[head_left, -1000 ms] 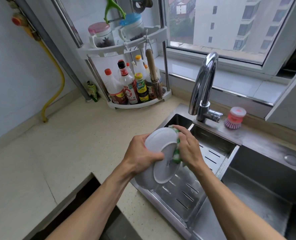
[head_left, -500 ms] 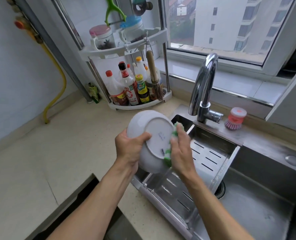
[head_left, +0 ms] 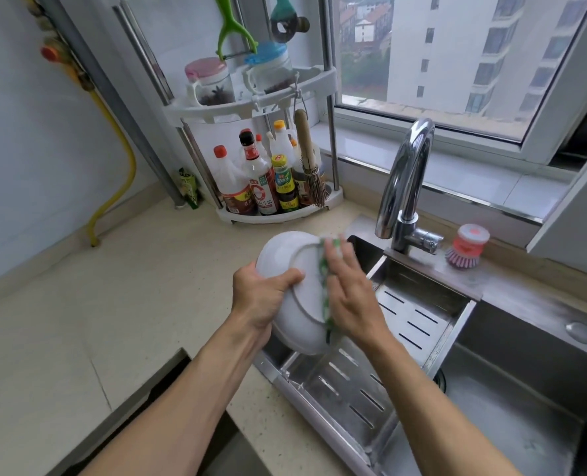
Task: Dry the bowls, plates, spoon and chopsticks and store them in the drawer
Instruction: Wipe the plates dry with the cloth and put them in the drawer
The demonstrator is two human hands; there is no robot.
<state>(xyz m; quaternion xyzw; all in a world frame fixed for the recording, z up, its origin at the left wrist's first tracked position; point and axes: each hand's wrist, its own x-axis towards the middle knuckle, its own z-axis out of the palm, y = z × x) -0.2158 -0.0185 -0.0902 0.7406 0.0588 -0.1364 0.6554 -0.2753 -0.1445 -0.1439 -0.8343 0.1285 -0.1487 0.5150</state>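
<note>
White bowl (head_left: pixel 287 293) gripped by left hand (head_left: pixel 256 297); right hand (head_left: pixel 350 297) presses green cloth (head_left: pixel 323 297).

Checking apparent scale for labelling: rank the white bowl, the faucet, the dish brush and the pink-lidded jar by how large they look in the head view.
1. faucet and white bowl: alike, and the bowl is nearer, so unranked.
2. pink-lidded jar and dish brush: close in size, unranked.

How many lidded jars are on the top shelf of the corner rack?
2: a pink-lidded jar on the left of the top shelf and a blue-lidded jar to its right. Others may be hidden.
</note>
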